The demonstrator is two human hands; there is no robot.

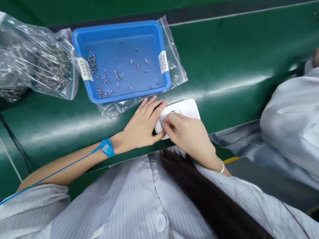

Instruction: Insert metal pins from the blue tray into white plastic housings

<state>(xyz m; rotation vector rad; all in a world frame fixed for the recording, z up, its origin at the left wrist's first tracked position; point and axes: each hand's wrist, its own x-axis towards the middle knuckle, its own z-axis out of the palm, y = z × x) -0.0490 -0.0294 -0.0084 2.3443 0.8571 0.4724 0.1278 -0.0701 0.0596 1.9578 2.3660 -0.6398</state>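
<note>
A white flat plastic piece lies on the green table near its front edge, below a blue tray. My left hand, with a blue strap at the wrist, rests at the piece's left side, fingers stretched out. Over the piece, the thumb and index finger of my right hand are pinched together; what they hold, if anything, is hidden. Small metal pins are scattered in the tray, thickest at its left side.
Clear bags of metal parts lie left of the tray, with cables below them. Another plastic bag sits under the tray. At the right is a person in a pale garment.
</note>
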